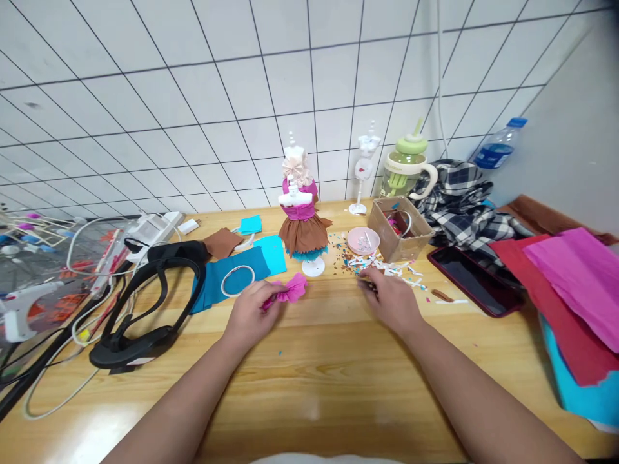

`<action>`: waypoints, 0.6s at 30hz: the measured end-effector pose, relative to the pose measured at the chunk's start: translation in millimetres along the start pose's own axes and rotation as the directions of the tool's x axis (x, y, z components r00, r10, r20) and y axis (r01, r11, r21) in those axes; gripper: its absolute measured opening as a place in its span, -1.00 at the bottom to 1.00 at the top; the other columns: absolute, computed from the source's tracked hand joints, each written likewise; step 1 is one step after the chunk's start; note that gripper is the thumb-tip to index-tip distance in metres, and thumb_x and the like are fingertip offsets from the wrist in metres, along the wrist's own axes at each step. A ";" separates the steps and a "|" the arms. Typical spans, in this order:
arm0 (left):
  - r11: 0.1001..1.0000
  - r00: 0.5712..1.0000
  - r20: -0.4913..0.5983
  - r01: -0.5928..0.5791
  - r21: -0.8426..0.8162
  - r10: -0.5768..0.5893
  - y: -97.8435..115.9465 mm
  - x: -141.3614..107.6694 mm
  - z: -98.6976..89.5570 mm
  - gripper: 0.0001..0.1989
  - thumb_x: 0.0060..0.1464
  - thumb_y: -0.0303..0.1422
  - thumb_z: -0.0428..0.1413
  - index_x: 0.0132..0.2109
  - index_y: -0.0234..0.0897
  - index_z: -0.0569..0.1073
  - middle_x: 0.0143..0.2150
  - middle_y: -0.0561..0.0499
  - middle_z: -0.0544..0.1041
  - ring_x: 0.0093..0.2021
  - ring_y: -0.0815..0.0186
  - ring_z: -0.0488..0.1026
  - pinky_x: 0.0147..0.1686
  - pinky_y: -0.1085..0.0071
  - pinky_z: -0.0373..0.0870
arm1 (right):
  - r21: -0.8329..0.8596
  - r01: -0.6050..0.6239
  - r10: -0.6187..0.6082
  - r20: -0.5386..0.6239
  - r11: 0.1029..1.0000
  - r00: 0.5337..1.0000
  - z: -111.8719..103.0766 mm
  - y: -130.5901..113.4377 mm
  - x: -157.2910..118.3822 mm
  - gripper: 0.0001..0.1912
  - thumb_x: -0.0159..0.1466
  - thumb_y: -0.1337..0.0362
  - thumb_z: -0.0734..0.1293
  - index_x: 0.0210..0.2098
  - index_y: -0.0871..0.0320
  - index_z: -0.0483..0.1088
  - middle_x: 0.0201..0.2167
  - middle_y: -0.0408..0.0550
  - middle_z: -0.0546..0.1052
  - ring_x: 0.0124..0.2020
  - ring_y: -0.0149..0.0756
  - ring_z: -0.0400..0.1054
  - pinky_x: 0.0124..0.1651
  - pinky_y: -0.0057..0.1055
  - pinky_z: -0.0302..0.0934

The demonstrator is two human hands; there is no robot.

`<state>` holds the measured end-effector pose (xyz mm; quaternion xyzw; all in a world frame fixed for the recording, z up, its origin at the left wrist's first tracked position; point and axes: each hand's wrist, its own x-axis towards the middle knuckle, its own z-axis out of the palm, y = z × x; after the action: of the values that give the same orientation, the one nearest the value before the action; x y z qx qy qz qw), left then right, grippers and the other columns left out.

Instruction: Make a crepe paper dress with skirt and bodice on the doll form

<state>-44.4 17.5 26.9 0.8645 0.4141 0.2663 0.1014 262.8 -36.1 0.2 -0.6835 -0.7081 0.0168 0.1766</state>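
My left hand [256, 309] is closed on a gathered piece of magenta crepe paper [293, 289], whose ruffled end fans out to the right. Over the wood table, my right hand [389, 298] has its fingers curled together at the near edge of a heap of paper scraps [382, 264]; something dark shows at the fingertips, too small to name. Between and beyond the hands stands a small white dress form [296, 198] in a magenta top and a brown skirt [304, 233] with blue beneath. Behind it is another form with a cream ruffled top [296, 166].
A bare dress form [363, 169], pink dish [363, 240], cardboard box [401, 232] and green-lidded cup [406, 164] stand at back right. Phone [476, 281] and coloured paper [575, 290] lie right. Blue paper [217, 274], a white ring [237, 281], black headset [145, 309] and glue gun [24, 309] lie left.
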 end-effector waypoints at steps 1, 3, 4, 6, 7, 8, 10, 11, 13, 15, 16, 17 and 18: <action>1.000 0.999 0.042 0.020 -0.009 -0.020 6.0 1.8 1.7 -0.79 0.14 -0.40 0.04 -0.12 -0.28 0.53 -0.22 -0.08 0.59 -0.25 0.24 0.48 -0.25 0.33 0.37 | 0.045 0.034 -0.035 0.018 0.998 0.999 1.1 -4.3 -1.7 -0.79 0.32 0.25 0.24 -0.05 0.06 0.36 -0.25 -0.11 0.60 -0.25 -0.20 0.46 -0.19 -0.34 0.11; 0.996 0.988 0.138 0.069 -0.051 -0.062 17.3 2.8 8.1 -0.78 0.12 -0.42 0.06 -0.10 -0.26 0.52 -0.21 -0.07 0.59 -0.23 0.25 0.49 -0.24 0.35 0.39 | 0.097 0.075 -0.081 0.053 0.992 0.995 4.0 -13.7 -2.6 -0.80 0.31 0.26 0.24 -0.08 0.05 0.38 -0.25 -0.13 0.61 -0.25 -0.21 0.47 -0.19 -0.35 0.13; 0.992 0.977 0.200 0.094 -0.082 -0.076 22.7 1.8 12.2 -0.77 0.11 -0.43 0.07 -0.09 -0.24 0.52 -0.21 -0.04 0.58 -0.24 0.26 0.50 -0.24 0.37 0.39 | 0.107 0.079 -0.087 0.069 0.991 0.994 5.7 -17.4 -2.1 -0.81 0.30 0.27 0.24 -0.10 0.05 0.38 -0.24 -0.13 0.61 -0.24 -0.21 0.47 -0.19 -0.36 0.14; 0.980 0.941 0.326 0.142 -0.140 -0.090 32.8 -2.3 19.6 -0.74 0.09 -0.41 0.11 -0.04 -0.19 0.50 -0.20 -0.01 0.58 -0.25 0.28 0.51 -0.27 0.39 0.40 | 0.106 0.065 -0.076 0.100 0.992 0.992 9.3 -21.5 -0.1 -0.80 0.30 0.29 0.23 -0.10 0.06 0.39 -0.19 -0.11 0.60 -0.21 -0.21 0.47 -0.17 -0.36 0.16; 0.974 0.927 0.363 0.162 -0.156 -0.096 37.0 -4.6 21.6 -0.70 0.08 -0.38 0.13 0.00 -0.17 0.48 -0.17 0.00 0.58 -0.23 0.27 0.51 -0.27 0.39 0.41 | 0.098 0.054 -0.065 0.113 0.994 0.991 11.1 -21.8 0.8 -0.79 0.30 0.29 0.22 -0.09 0.07 0.39 -0.17 -0.10 0.60 -0.20 -0.21 0.47 -0.17 -0.35 0.17; 0.970 0.920 0.378 0.175 -0.171 -0.099 40.4 -6.5 21.6 -0.66 0.07 -0.35 0.16 0.03 -0.16 0.46 -0.13 -0.01 0.58 -0.21 0.26 0.51 -0.25 0.39 0.41 | 0.089 0.045 -0.056 0.123 0.995 0.991 12.8 -21.2 1.4 -0.77 0.31 0.28 0.22 -0.06 0.07 0.38 -0.16 -0.08 0.59 -0.19 -0.20 0.46 -0.16 -0.34 0.18; 0.963 0.933 0.348 0.173 -0.209 -0.092 42.5 -7.2 14.6 -0.62 0.06 -0.30 0.19 0.05 -0.18 0.45 -0.08 -0.04 0.57 -0.15 0.24 0.51 -0.18 0.37 0.42 | 0.079 0.034 -0.043 0.118 0.996 0.992 15.6 -18.2 1.6 -0.71 0.30 0.27 0.22 0.02 0.09 0.35 -0.10 -0.05 0.57 -0.14 -0.18 0.45 -0.11 -0.33 0.19; 0.961 0.947 0.310 0.159 -0.225 -0.085 40.2 -5.7 7.7 -0.65 0.07 -0.28 0.18 0.03 -0.20 0.46 -0.09 -0.05 0.57 -0.14 0.25 0.50 -0.15 0.37 0.42 | 0.077 0.032 -0.040 0.104 0.996 0.994 16.5 -16.5 1.4 -0.65 0.30 0.28 0.23 0.07 0.11 0.33 -0.07 -0.03 0.55 -0.11 -0.18 0.43 -0.08 -0.33 0.19; 0.970 0.974 0.211 0.130 -0.204 -0.086 27.7 -0.2 -10.3 -0.72 0.14 -0.24 0.12 -0.03 -0.22 0.50 -0.14 -0.06 0.57 -0.18 0.26 0.50 -0.16 0.37 0.42 | 0.074 0.036 -0.041 0.070 0.997 0.997 17.2 -13.9 0.9 -0.59 0.29 0.32 0.22 0.14 0.14 0.28 -0.03 0.01 0.51 -0.03 -0.18 0.37 -0.01 -0.33 0.17; 0.989 0.985 0.099 0.146 -0.018 -0.143 5.7 5.6 -28.8 -0.74 0.17 -0.23 0.07 -0.07 -0.20 0.52 -0.18 -0.06 0.57 -0.19 0.22 0.49 -0.17 0.33 0.41 | 0.058 0.052 -0.056 0.062 0.997 0.997 16.2 -13.5 0.8 -0.62 0.32 0.34 0.19 0.12 0.13 0.32 -0.06 0.00 0.51 -0.02 -0.19 0.34 0.02 -0.34 0.15; 0.979 0.981 0.080 0.167 0.120 -0.178 -7.4 7.1 -36.1 -0.75 0.16 -0.23 0.06 -0.07 -0.19 0.52 -0.15 -0.08 0.56 -0.16 0.17 0.49 -0.16 0.29 0.40 | 0.047 0.063 -0.066 0.070 0.997 0.995 15.2 -13.9 0.9 -0.65 0.34 0.34 0.17 0.09 0.11 0.35 -0.09 0.00 0.52 -0.04 -0.19 0.34 0.01 -0.34 0.14; 0.953 0.980 0.063 0.169 0.251 -0.191 -20.8 7.2 -41.5 -0.76 0.13 -0.26 0.08 -0.11 -0.19 0.54 -0.15 -0.10 0.56 -0.15 0.11 0.48 -0.14 0.24 0.38 | 0.034 0.073 -0.076 0.080 0.997 0.994 14.2 -14.7 1.1 -0.67 0.35 0.32 0.16 0.06 0.10 0.39 -0.12 -0.01 0.52 -0.06 -0.19 0.34 0.00 -0.33 0.14; 0.913 0.974 0.069 0.176 0.367 -0.216 -33.5 5.8 -44.5 -0.76 0.09 -0.30 0.08 -0.12 -0.18 0.56 -0.14 -0.13 0.56 -0.14 0.06 0.47 -0.13 0.19 0.37 | 0.019 0.079 -0.080 0.085 0.997 0.993 13.2 -15.5 1.2 -0.68 0.36 0.31 0.16 0.03 0.08 0.41 -0.13 -0.01 0.53 -0.06 -0.18 0.34 -0.01 -0.31 0.13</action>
<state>-87.8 41.3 53.0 0.8356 0.5343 0.1277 -0.0095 244.3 -33.0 -7.7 -0.6520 -0.7415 0.0448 0.1519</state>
